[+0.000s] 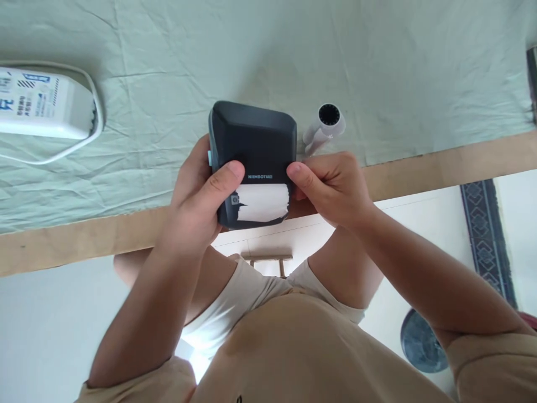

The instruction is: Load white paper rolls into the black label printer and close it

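A dark label printer (255,145) marked NIIMBOT is held up at the table's front edge, its top facing me. A torn-edged white patch (263,202) covers its lower part. My left hand (201,196) wraps the printer's left side, thumb lying on top and fingers hidden beneath. At the right edge, my right hand (331,184) is closed with its thumb tip pressed on the casing and its other fingers curled. Just beyond the right hand, a white tube-like object (318,136) with a round black end rests on the cloth.
A green wrinkled cloth (168,73) covers the table, whose wooden edge (84,239) runs across in front of me. On the left lies a white printed device (50,106) with a cable (99,106) around it. A dark object (532,78) shows at the far right.
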A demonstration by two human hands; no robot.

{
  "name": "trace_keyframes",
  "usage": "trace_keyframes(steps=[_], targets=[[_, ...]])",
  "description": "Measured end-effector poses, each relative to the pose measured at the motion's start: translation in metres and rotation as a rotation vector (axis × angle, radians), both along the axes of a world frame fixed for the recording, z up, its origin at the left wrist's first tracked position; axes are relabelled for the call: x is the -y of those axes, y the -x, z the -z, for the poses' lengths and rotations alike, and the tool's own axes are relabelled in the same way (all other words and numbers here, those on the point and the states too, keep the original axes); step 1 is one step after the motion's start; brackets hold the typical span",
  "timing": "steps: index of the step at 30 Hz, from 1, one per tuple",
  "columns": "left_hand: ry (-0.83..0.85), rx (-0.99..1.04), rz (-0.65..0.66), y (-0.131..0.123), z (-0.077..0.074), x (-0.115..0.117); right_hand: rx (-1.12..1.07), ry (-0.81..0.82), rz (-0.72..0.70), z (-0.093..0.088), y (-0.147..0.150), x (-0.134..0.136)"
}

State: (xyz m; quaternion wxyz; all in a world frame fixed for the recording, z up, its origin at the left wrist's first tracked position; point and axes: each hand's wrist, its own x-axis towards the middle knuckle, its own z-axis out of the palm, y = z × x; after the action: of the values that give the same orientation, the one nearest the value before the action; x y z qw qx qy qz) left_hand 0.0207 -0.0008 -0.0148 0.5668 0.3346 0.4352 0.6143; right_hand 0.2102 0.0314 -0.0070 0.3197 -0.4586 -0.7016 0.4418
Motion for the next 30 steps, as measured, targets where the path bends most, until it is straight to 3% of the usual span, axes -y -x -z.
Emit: trace_keyframes(steps=[2,13,18,22,30], targets=[[0.056,0.006,-0.05,-0.003,-0.005,0.003,-0.011,-0.003,0.011,0.0,0.001,0.001],[0.141,-0.112,0.214,0.024,0.002,0.003,0.033,-0.191,0.011,0.002,0.002,0.0],[0.181,0.022,0.257,0.025,0.0,0.003,0.007,-0.2,-0.009,-0.002,0.002,0.0],[0.233,0.166,0.191,0.023,-0.002,0.001,0.035,-0.203,-0.021,-0.002,0.0,0.0],[0.19,0.069,0.086,0.022,0.003,-0.001,-0.031,-0.136,0.006,0.006,-0.004,0.004]])
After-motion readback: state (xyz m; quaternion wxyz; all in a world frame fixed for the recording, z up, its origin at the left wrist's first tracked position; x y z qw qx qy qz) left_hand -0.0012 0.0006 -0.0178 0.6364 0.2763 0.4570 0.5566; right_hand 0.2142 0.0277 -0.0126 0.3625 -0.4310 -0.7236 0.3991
